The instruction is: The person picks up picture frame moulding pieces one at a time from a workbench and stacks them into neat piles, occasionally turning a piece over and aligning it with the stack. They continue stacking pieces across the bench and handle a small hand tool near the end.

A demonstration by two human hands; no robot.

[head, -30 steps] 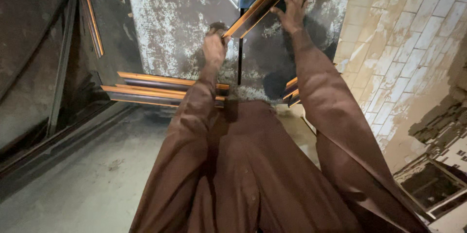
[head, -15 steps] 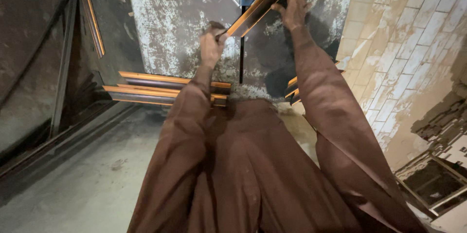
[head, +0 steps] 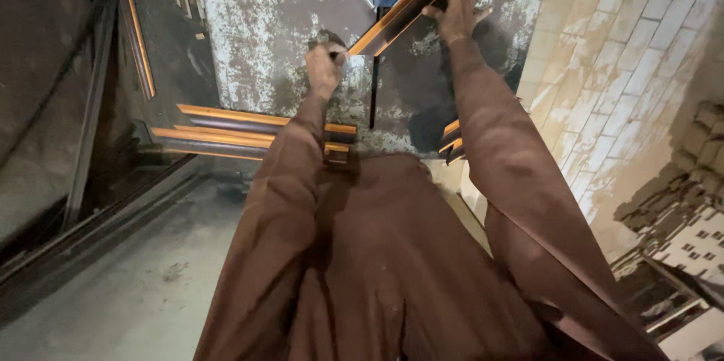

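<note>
An orange metal bar (head: 400, 14) is seen running diagonally from 11 o'clock up toward 1 o'clock. Its lower end is gripped in the closed left hand (head: 324, 67), while the right hand (head: 456, 10) is laid open, fingers spread, against its upper stretch. More orange bars (head: 226, 131) are stacked at 9 o'clock of the left forearm.

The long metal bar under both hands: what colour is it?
Orange-bronze metal bar, clearest in the head view.
</note>
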